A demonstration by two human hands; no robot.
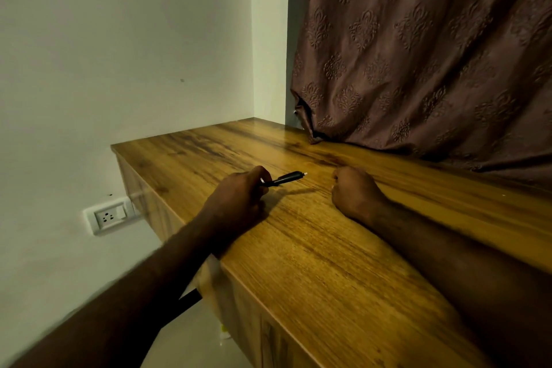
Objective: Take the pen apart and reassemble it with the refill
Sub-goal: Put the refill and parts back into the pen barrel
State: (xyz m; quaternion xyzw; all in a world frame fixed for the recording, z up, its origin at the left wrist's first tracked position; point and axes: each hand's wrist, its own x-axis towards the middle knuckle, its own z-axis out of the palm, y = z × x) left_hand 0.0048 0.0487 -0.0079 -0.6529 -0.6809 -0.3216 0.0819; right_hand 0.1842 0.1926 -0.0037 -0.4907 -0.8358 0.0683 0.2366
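Curtain (418, 48) and white wall back the wooden desk (313, 263). The left hand (239, 199), resting on the desk, grips one end of the pen (285, 179). The pen juts toward the right hand (355, 191), near but apart, a fist with nothing visible in it. The pen looks whole and no loose parts show, so it is probably either not yet dismantled or already reassembled.

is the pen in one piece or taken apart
Apparently in one piece: the left hand grips one end of the black pen, whose barrel runs unbroken to its pale tip.
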